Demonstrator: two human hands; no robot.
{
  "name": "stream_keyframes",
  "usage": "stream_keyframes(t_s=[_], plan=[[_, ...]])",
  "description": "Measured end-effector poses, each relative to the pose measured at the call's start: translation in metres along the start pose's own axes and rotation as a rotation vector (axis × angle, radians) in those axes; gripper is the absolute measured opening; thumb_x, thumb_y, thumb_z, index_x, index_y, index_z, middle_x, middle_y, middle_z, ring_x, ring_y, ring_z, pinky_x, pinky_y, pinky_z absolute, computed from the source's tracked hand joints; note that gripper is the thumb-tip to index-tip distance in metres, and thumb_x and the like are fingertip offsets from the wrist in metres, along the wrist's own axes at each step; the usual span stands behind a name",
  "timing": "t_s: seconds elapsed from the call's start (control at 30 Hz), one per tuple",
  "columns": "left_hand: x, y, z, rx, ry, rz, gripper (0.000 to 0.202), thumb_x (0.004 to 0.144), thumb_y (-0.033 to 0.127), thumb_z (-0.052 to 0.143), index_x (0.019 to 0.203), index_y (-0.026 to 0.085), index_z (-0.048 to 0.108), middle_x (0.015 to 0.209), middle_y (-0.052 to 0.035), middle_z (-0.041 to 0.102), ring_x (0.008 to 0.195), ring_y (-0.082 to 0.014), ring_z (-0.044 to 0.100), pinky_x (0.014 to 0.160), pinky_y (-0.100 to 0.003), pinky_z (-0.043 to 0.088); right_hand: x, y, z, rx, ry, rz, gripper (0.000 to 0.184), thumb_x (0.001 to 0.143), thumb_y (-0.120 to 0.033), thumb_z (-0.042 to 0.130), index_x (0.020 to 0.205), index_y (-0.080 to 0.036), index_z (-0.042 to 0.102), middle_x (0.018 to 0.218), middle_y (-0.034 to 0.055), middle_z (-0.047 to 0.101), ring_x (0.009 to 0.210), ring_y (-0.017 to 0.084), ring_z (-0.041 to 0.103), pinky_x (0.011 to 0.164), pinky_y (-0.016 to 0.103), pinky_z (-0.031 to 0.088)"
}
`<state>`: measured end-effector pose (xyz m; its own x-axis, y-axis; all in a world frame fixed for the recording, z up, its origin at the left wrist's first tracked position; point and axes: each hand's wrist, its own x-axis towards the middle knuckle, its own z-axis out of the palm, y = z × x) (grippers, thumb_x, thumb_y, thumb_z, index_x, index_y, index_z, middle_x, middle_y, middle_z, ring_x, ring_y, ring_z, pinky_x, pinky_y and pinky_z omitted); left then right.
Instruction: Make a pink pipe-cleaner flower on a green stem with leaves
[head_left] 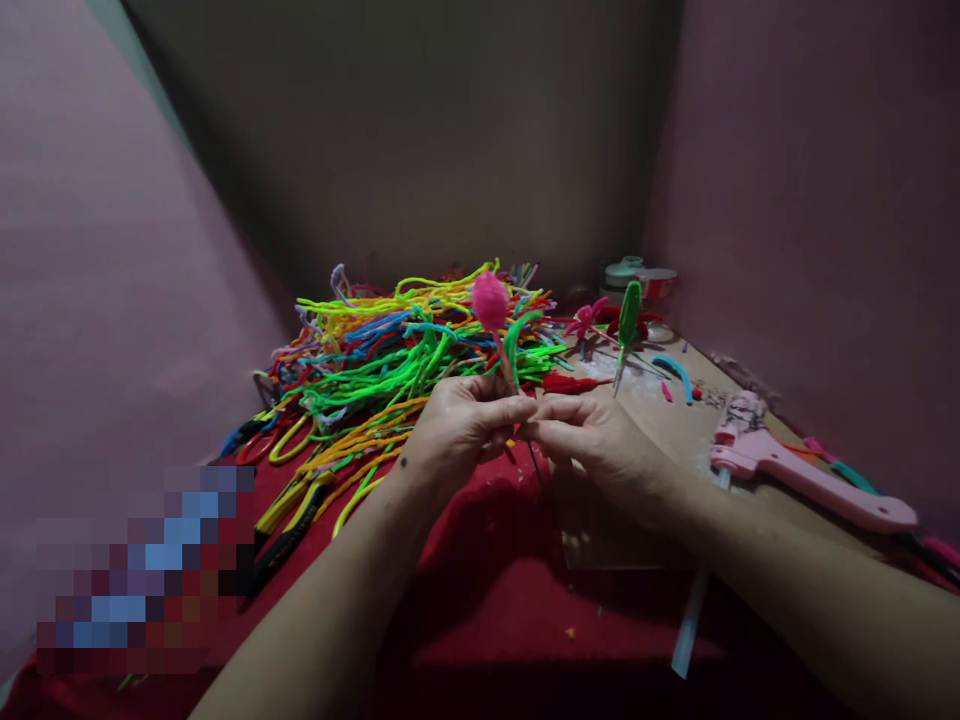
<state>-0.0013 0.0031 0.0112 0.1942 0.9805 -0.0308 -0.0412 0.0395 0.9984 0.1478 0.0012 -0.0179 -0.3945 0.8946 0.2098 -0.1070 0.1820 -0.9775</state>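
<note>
A pink fuzzy pipe-cleaner flower (490, 301) on a thin stem stands upright in front of me. A curved green leaf (513, 343) rises beside its stem. My left hand (472, 420) is closed, pinching the stem below the flower head between thumb and fingers. My right hand (592, 435) is also closed, its fingertips meeting the left ones at the stem. Dark wire shows below both hands. Behind my right hand a second green leaf (630, 312) on a wire stands up; whether that hand holds it I cannot tell.
Many coloured pipe cleaners (390, 360) are heaped at the back left, with yellow-black pliers (292, 515) before them. At right, a pink hot glue gun (817, 475) with a clear glue stick (691, 620) lies on a brown board (652, 420). Jars (626, 272) stand behind.
</note>
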Motion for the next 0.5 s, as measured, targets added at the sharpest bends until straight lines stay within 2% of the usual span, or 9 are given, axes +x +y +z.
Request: stream_keyframes(t_s=[0.13, 0.23, 0.33, 0.43, 0.5], plan=[[0.0018, 0.0002, -0.0039, -0.111, -0.038, 0.011, 0.024, 0.06, 0.02, 0.075, 0.079, 0.012, 0.064, 0.048, 0.0046, 0.052, 0.034, -0.0007, 0.037, 0.035, -0.013, 0.024, -0.0013, 0.0013, -0.0011, 0.177, -0.113, 0.113, 0.019, 0.074, -0.029, 0.059, 0.065, -0.013, 0.063, 0.054, -0.0033, 0.045, 0.05, 0.008, 0.032, 0.048, 0.024, 0.024], [-0.0006, 0.0017, -0.0031, -0.207, -0.125, 0.016, 0.033, 0.062, 0.017, 0.073, 0.093, 0.015, 0.061, 0.054, 0.0047, 0.056, 0.033, -0.0003, 0.038, 0.037, -0.014, 0.032, -0.0027, 0.0028, -0.0012, 0.271, -0.227, 0.108, 0.02, 0.076, -0.029, 0.058, 0.067, -0.013, 0.066, 0.056, -0.0011, 0.049, 0.051, 0.008, 0.036, 0.049, 0.024, 0.026], [-0.0039, 0.003, -0.0012, -0.275, -0.232, 0.0, 0.041, 0.065, 0.015, 0.07, 0.104, 0.015, 0.058, 0.057, 0.0041, 0.059, 0.031, -0.0002, 0.038, 0.036, -0.015, 0.034, -0.0043, 0.003, -0.0002, 0.332, -0.301, 0.089, 0.019, 0.076, -0.028, 0.057, 0.073, -0.013, 0.069, 0.062, 0.0013, 0.054, 0.053, 0.009, 0.038, 0.05, 0.025, 0.027], [-0.0053, 0.0033, -0.0005, -0.294, -0.284, -0.018, 0.046, 0.066, 0.015, 0.069, 0.109, 0.016, 0.055, 0.061, 0.0033, 0.061, 0.03, -0.0006, 0.037, 0.032, -0.014, 0.032, -0.0051, 0.001, 0.0009, 0.322, -0.296, 0.073, 0.018, 0.074, -0.027, 0.058, 0.077, -0.014, 0.07, 0.065, 0.0017, 0.056, 0.056, 0.01, 0.039, 0.052, 0.025, 0.029], [-0.0053, 0.0031, -0.0005, -0.284, -0.253, -0.02, 0.043, 0.066, 0.018, 0.071, 0.106, 0.016, 0.055, 0.066, 0.0023, 0.062, 0.031, -0.0009, 0.037, 0.029, -0.013, 0.028, -0.0051, -0.0013, 0.0013, 0.269, -0.229, 0.073, 0.017, 0.074, -0.028, 0.059, 0.072, -0.015, 0.07, 0.062, 0.0008, 0.055, 0.055, 0.01, 0.038, 0.054, 0.025, 0.031]])
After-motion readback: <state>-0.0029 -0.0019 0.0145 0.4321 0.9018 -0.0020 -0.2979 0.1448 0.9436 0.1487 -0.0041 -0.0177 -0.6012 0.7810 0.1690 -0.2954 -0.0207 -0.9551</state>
